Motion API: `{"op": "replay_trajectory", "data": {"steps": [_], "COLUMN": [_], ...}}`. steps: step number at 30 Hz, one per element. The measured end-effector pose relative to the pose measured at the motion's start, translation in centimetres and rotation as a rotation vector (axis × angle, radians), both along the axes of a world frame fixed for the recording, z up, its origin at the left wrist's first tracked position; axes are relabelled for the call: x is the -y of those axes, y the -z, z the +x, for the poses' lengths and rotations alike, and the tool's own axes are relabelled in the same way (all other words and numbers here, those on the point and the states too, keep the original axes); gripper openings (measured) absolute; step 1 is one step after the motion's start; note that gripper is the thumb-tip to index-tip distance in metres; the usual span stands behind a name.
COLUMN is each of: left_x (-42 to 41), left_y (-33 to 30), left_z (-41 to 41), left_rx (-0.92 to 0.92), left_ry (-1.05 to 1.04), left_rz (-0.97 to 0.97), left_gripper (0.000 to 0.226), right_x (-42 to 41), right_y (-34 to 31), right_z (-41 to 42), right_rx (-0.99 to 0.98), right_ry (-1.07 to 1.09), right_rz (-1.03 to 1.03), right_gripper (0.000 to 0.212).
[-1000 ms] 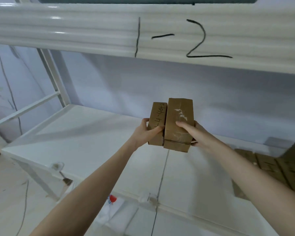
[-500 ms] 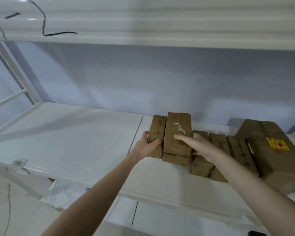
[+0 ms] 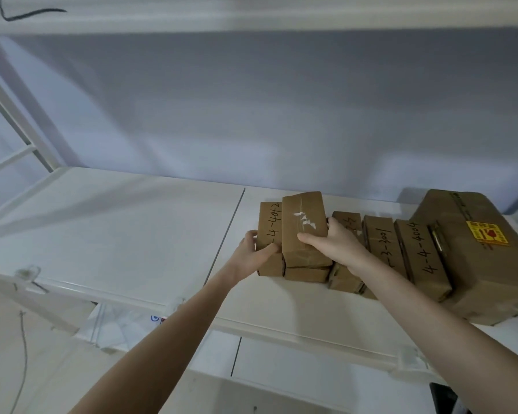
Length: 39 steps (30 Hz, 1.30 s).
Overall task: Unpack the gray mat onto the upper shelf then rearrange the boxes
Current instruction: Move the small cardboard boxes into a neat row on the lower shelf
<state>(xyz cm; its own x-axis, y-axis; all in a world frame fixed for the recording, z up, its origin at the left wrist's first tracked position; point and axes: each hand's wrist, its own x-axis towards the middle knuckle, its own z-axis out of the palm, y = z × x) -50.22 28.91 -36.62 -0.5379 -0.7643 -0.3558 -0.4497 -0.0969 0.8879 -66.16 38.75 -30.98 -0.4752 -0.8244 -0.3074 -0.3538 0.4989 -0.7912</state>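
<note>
Two small brown cardboard boxes sit side by side on the white shelf (image 3: 132, 234). My left hand (image 3: 253, 252) grips the left one, a numbered box (image 3: 269, 225). My right hand (image 3: 332, 243) grips the taller box with a torn white label (image 3: 304, 231). Both boxes rest against a row of three more small numbered boxes (image 3: 383, 243) to the right. Behind that row a large brown box with a yellow sticker (image 3: 476, 249) stands at the shelf's right end. No gray mat is visible.
The shelf's left half is bare white board, with a seam (image 3: 228, 228) just left of the boxes. A white upper shelf beam (image 3: 251, 13) runs overhead. White frame struts (image 3: 15, 121) stand at the left. A plastic bag (image 3: 117, 324) lies below the shelf edge.
Both hands carried the two small boxes rightward and down from mid-air onto the shelf, up against the row of boxes. The view swung right, bringing the large box into sight.
</note>
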Motion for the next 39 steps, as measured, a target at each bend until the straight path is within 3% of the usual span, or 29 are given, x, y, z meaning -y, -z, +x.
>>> {"op": "replay_trajectory", "data": {"steps": [5,7,12,18,22,26,29,33,39], "left_x": [0.2,0.4,0.4,0.1,-0.3,-0.6,-0.7,-0.9,-0.5], "left_y": [-0.2,-0.2,-0.6,-0.9,-1.7,-2.4,-2.6,-3.1,-3.0], "left_z": [0.0,0.0,-0.3,-1.0,-1.8,-1.9,-1.8,-2.5,-2.5], "left_rx": [0.028,0.053,0.072,0.141,0.134,0.177,0.154,0.057,0.059], "left_ry": [0.018,0.045,0.1,0.116,0.103,0.126,0.113,0.158,0.227], "left_rz": [-0.011,-0.019,-0.016,-0.115,-0.198,-0.243,-0.283,-0.397,-0.311], "left_gripper": [0.087,0.08,0.071,0.059,0.087,0.091,0.085,0.05,0.055], "right_x": [-0.5,-0.8,-2.3,-4.3,-5.2,-5.1,-4.4,-3.1,-1.3], "right_y": [-0.7,-1.1,-2.4,-2.3,-1.7,-1.7,-2.3,-2.8,-1.9], "right_z": [0.1,-0.1,-0.9,-1.7,-1.3,-1.2,-0.8,0.9,1.9], "right_rx": [-0.026,-0.036,-0.022,-0.035,-0.092,-0.123,-0.168,-0.249,-0.259], "right_ry": [0.051,0.08,0.126,0.132,0.12,0.112,0.098,0.017,-0.039], "right_rz": [-0.111,-0.13,-0.206,-0.138,-0.087,-0.092,-0.1,-0.057,0.024], "right_gripper": [0.068,0.076,0.067,0.072,0.07,0.071,0.075,0.075,0.067]}}
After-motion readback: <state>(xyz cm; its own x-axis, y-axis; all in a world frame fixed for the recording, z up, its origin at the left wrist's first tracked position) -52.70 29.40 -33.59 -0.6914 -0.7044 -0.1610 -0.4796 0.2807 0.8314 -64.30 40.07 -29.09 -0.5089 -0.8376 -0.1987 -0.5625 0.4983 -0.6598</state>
